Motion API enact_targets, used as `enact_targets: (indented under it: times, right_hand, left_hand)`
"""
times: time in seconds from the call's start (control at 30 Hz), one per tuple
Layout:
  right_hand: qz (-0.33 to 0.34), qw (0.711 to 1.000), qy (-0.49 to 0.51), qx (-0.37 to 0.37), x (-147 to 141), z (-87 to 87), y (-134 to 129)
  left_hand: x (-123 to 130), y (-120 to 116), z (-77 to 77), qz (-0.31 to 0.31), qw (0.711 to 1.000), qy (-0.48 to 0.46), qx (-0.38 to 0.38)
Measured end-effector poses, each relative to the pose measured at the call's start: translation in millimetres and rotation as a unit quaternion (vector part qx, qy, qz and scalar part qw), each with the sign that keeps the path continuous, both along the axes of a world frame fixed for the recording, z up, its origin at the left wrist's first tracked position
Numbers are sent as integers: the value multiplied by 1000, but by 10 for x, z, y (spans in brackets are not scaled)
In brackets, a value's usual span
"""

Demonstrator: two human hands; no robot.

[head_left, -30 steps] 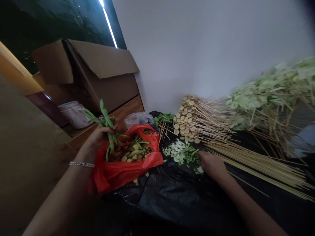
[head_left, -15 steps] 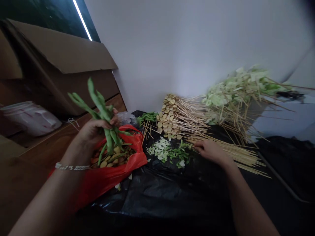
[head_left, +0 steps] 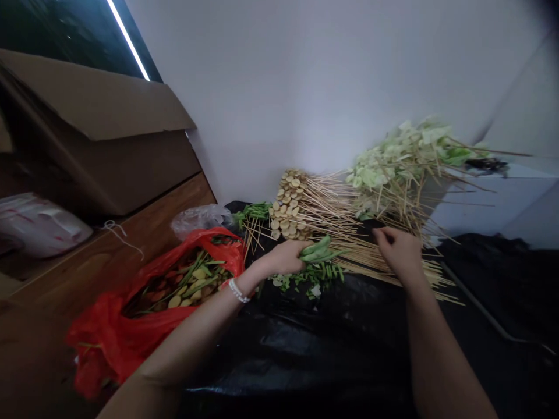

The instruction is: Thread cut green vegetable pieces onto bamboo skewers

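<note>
Above black plastic sheet (head_left: 301,343): my left hand (head_left: 286,258) clamped on green beans (head_left: 318,251)
Further right: my right hand (head_left: 399,251) curled over bamboo skewers (head_left: 349,247), grip unclear
Lower left: red plastic bag (head_left: 105,343)

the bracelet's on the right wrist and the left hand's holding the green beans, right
No, the bracelet is on the left wrist, not the right, as the head view shows. The left hand is holding the green beans.
</note>
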State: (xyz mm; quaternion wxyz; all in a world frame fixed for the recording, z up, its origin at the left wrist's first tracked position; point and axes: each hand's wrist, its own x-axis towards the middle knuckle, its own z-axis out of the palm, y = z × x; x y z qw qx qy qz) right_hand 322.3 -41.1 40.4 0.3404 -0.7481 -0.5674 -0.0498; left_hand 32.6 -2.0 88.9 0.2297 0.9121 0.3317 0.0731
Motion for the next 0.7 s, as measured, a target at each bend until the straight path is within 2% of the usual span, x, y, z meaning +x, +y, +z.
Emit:
enact_targets:
  times: [0.07, 0.13, 0.23, 0.33, 0.47, 0.57, 0.7]
  right_hand:
    - [-61, 997, 26, 39, 101, -22, 6]
    - [-86, 995, 32, 49, 135, -33, 3]
    - [-78, 996, 18, 47, 63, -23, -2]
    - [-58, 997, -5, 54, -100, -6, 0]
    - [3, 997, -37, 72, -388, -10, -2]
    - [81, 989, -87, 88, -664, -33, -35]
    - [179, 966, -152, 102, -1043, -113, -105]
  left_hand:
    - [81, 31, -172, 41, 995, 64, 65]
    - [121, 57, -324, 69, 984, 108, 120]
    - [127, 81, -514, 72, 974, 132, 169]
    - [83, 89, -627, 81, 971, 126, 187]
    - [-55, 83, -640, 88, 978, 52, 181]
    - [-196, 63, -650, 92, 979, -42, 174]
    - [-345, 56, -789, 129, 947, -188, 228]
